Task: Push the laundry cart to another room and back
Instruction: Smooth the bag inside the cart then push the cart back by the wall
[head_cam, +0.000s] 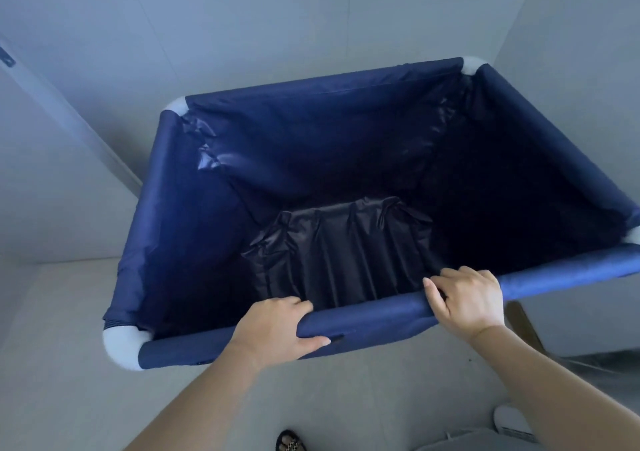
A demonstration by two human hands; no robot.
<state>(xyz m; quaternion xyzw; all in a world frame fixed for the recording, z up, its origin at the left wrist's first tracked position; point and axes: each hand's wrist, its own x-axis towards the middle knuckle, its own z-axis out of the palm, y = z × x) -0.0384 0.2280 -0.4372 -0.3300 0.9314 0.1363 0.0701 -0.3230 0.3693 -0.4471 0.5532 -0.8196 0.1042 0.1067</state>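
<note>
The laundry cart (377, 322) is a large navy fabric bin on a frame with white corner joints, filling the middle of the head view. Its inside is dark and holds only a crumpled dark fabric liner (339, 250) at the bottom. My left hand (273, 329) wraps the near rail left of centre, thumb under the rail. On the same rail to the right, my right hand (467, 298) is shut with its fingers curled over into the bin.
Pale walls stand close ahead and on the right, meeting near the cart's far right corner (472, 66). A door or panel edge (69, 121) runs down the left. Light floor tiles (62, 312) lie around the cart. A brown box edge (526, 329) and a sandalled foot (291, 442) show below.
</note>
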